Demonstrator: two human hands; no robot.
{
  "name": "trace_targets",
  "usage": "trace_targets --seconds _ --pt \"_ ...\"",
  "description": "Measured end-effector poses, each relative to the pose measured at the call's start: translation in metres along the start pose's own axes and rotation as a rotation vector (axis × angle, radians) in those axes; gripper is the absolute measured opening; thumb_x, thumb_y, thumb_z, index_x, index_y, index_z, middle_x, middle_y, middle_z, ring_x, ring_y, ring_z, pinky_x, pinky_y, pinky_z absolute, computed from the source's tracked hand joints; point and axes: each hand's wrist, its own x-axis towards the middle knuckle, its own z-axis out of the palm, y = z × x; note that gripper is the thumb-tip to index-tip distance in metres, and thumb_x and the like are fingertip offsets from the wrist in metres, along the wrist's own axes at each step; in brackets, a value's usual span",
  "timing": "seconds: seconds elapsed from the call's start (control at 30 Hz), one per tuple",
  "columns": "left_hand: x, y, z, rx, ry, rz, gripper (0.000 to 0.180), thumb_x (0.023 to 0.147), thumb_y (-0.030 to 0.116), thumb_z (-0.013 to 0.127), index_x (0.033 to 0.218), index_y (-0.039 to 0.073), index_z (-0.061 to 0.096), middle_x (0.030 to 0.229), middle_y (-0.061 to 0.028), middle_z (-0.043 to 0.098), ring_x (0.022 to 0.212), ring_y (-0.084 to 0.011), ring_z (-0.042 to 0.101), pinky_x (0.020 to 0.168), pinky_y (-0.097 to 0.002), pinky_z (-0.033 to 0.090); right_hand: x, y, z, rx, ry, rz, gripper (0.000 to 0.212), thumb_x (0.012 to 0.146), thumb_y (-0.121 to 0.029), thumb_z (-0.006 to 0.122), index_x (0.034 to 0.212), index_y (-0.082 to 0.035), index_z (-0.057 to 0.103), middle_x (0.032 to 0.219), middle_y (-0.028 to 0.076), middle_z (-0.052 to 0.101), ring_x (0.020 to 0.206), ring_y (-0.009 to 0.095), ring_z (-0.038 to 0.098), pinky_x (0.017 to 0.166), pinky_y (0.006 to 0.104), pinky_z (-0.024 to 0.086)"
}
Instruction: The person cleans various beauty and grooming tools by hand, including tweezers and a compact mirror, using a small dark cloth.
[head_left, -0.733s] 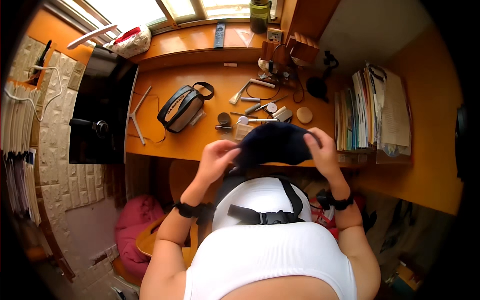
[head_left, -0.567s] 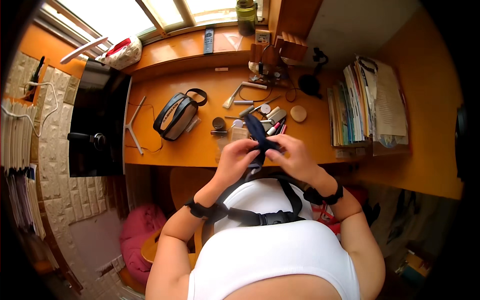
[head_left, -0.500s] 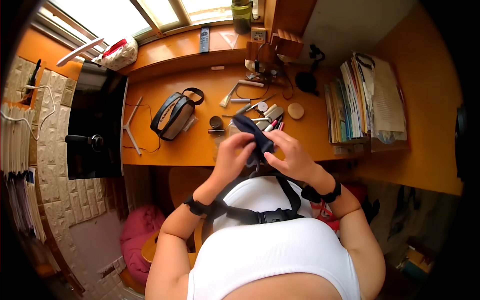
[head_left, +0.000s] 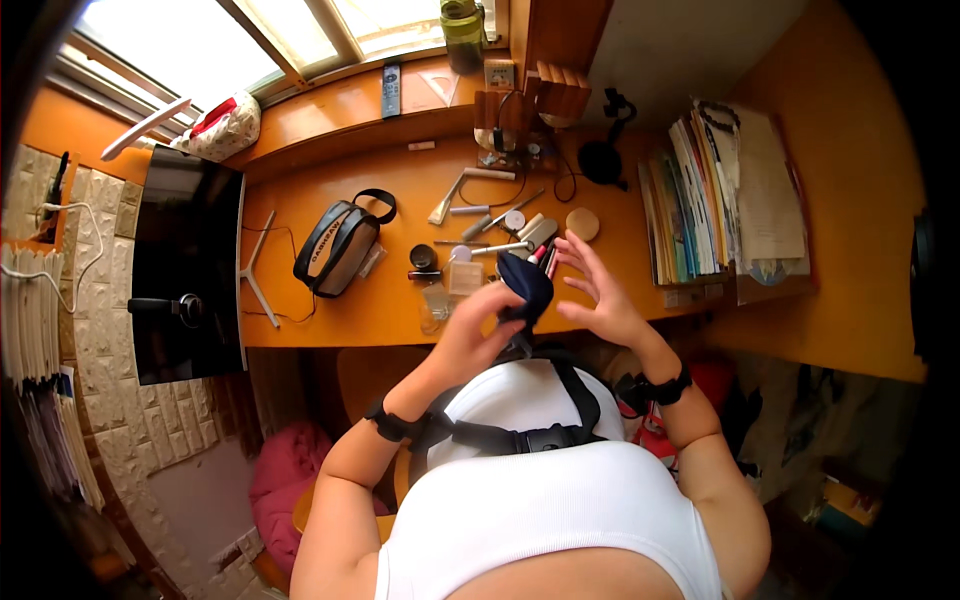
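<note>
The left hand (head_left: 482, 322) pinches a dark blue cloth (head_left: 530, 284) between thumb and fingers, holding it up in front of the chest by the near edge of the desk (head_left: 375, 322). The right hand (head_left: 604, 302) is just beside the cloth and apart from it, its fingers spread wide and gripping nothing. The cloth is bunched into a narrow bundle but not set down; whether it is neatly folded or merely gathered I cannot tell, since its lower end is lost behind the left fingers. Beyond it, nothing looks tidied: the pink-ended sticks (head_left: 541, 254), a flat case (head_left: 465, 277), a dark round jar (head_left: 423, 257), a brush (head_left: 440, 210) and a round tan compact (head_left: 582, 224) lie loose, outside the grey-and-black pouch (head_left: 342, 246), which sits further left with its handle loop toward the window.
</note>
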Motion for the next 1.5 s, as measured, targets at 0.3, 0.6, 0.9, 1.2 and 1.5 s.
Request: trace_targets --seconds 0.3,0.6,0.9,1.2,1.5 --pt "0.008 -0.016 0.010 0.083 -0.123 0.030 0.024 0.085 -0.003 0.068 0.108 -0.002 0.061 0.095 -0.0141 0.063 0.086 -0.0276 0.062 0.079 -0.0332 0.050 -0.014 0.003 -0.029 -0.140 -0.404 0.449 0.038 0.078 -0.017 0.080 0.109 0.001 0.067 0.120 0.007 0.062 0.105 0.013 0.057 0.096 0.0278 0.045" --pt "-0.021 -0.160 -0.018 1.040 -0.222 -0.232 0.063 0.081 0.023 0.078 0.134 0.004 0.051 0.133 -0.0144 0.056 0.125 -0.0317 0.052 0.097 -0.0508 0.045 -0.058 0.018 -0.060 0.416 0.271 0.259 0.046 0.082 -0.014 0.063 0.124 0.002 0.058 0.110 0.009 0.065 0.098 0.019 0.064 0.089 0.0309 0.052" --pt "-0.015 -0.239 -0.017 1.300 -0.280 -0.145 0.064 0.086 0.010 0.061 0.147 0.010 0.042 0.145 -0.0089 0.047 0.139 -0.0312 0.038 0.108 -0.0631 0.031 -0.089 0.001 -0.066 0.379 0.512 0.238 0.049 0.080 -0.015 0.058 0.127 0.001 0.056 0.112 0.009 0.064 0.101 0.021 0.063 0.093 0.0318 0.049" --pt "-0.004 -0.248 -0.026 1.282 -0.121 -0.031 0.036 0.068 0.020 0.083 0.099 0.011 0.067 0.105 -0.0085 0.057 0.104 -0.0287 0.052 0.089 -0.0442 0.035 -0.098 -0.026 -0.047 0.327 0.483 0.211 0.049 0.080 -0.016 0.058 0.126 0.002 0.056 0.110 0.009 0.064 0.097 0.019 0.063 0.090 0.0312 0.050" --pt "-0.018 -0.251 -0.023 1.170 -0.181 -0.234 0.060 0.063 0.030 0.086 0.112 0.011 0.057 0.109 -0.0096 0.057 0.107 -0.0288 0.052 0.089 -0.0452 0.036 -0.097 -0.024 -0.047 0.356 0.516 0.193 0.047 0.079 -0.011 0.059 0.123 0.004 0.057 0.106 0.010 0.066 0.095 0.020 0.065 0.088 0.0314 0.052"
